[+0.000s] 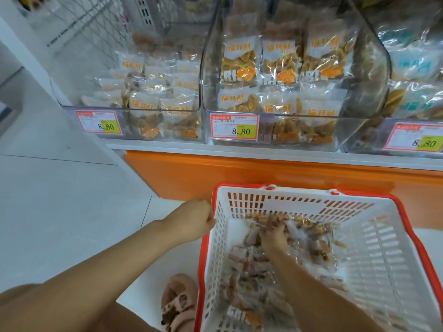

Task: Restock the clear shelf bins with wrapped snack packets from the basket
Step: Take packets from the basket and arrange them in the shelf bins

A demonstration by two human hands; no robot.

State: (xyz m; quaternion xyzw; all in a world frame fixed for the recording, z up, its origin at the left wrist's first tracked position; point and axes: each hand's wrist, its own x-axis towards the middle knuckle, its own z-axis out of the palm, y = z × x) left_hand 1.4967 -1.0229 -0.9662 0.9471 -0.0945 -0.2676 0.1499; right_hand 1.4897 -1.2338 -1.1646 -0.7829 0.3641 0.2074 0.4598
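Note:
A white basket (374,240) with a red rim stands on the floor in front of the shelf, holding several clear-wrapped snack packets (247,267). My left hand (191,219) grips the basket's left rim. Inside the basket, my right hand (273,236) has its fingers curled into the pile, clutching a bunch of blurred packets. Above, the left clear bin (143,121) is partly filled with packets. The middle clear bin (287,125) holds several upright packets with orange print.
A third bin (407,137) with blue-labelled packets stands at the right. Price tags reading 8.80 hang on the bin fronts. An orange shelf base (239,173) runs below the bins. My sandalled foot (178,300) rests left of the basket on pale floor tiles.

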